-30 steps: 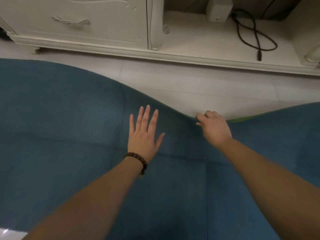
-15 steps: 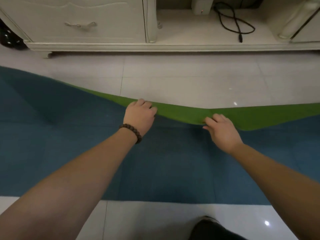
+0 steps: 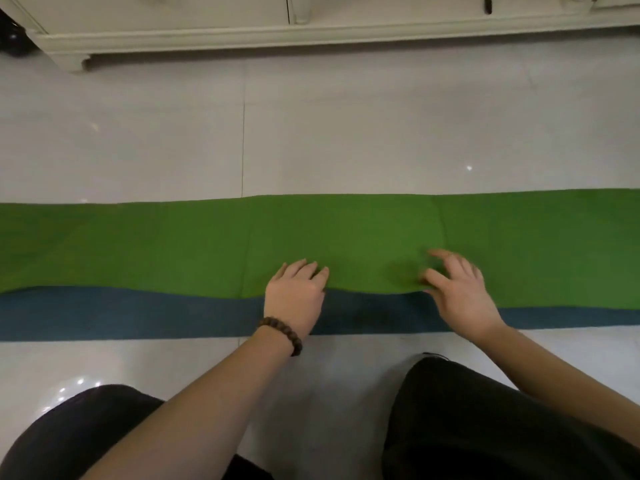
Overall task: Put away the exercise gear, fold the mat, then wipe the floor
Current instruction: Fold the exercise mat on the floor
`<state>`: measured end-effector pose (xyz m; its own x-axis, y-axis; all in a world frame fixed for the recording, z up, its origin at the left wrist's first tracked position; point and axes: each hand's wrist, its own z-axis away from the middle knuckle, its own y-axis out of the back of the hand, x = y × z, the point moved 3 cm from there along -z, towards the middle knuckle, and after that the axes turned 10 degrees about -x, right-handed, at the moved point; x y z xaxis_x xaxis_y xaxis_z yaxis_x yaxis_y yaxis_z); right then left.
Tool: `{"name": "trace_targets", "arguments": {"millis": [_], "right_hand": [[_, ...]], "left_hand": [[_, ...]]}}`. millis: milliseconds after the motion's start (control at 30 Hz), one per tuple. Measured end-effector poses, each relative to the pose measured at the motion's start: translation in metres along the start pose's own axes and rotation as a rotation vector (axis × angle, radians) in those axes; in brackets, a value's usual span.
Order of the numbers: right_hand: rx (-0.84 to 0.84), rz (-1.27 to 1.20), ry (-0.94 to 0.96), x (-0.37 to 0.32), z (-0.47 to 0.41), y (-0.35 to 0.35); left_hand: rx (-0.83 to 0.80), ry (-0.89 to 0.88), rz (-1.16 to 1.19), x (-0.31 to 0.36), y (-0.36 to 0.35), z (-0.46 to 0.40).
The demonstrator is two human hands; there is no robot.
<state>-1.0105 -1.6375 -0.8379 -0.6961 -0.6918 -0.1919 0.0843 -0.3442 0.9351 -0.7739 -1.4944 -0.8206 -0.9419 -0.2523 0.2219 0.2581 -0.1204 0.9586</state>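
From the head camera, the mat [image 3: 173,244] lies across the white tiled floor [image 3: 346,133], its far half folded toward the person — green underside up, a blue strip [image 3: 138,315] showing along the near edge. The left hand [image 3: 294,296], with a dark bead bracelet [image 3: 282,332] at the wrist, rests at the green edge, fingers bent; whether it pinches the edge cannot be told. The right hand [image 3: 457,289] is spread, blurred, fingers relaxed over the green layer. A cream cabinet base [image 3: 242,32] runs along the top. No writing is legible.
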Motion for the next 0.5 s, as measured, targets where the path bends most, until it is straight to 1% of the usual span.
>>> {"name": "trace_targets", "arguments": {"millis": [100,200,367,433,500], "right_hand": [[-0.153,-0.048,0.024,0.004,0.017,-0.029],[-0.271,-0.124,-0.042,0.004,0.021,-0.05],[-0.424,-0.149,-0.121,0.003,0.013,-0.07],[-0.504,-0.108,-0.107,0.004,0.012,-0.074],[-0.537,-0.034,-0.086,0.009,0.008,-0.072]], "left_hand": [[-0.121,0.053,0.032,0.005,-0.032,0.022],[-0.333,0.086,0.088,0.005,-0.063,0.031],[-0.605,0.114,0.044,0.0,-0.093,0.026],[-0.644,0.105,0.014,0.001,-0.095,0.023],[-0.59,0.084,0.002,0.002,-0.091,0.011]]}}
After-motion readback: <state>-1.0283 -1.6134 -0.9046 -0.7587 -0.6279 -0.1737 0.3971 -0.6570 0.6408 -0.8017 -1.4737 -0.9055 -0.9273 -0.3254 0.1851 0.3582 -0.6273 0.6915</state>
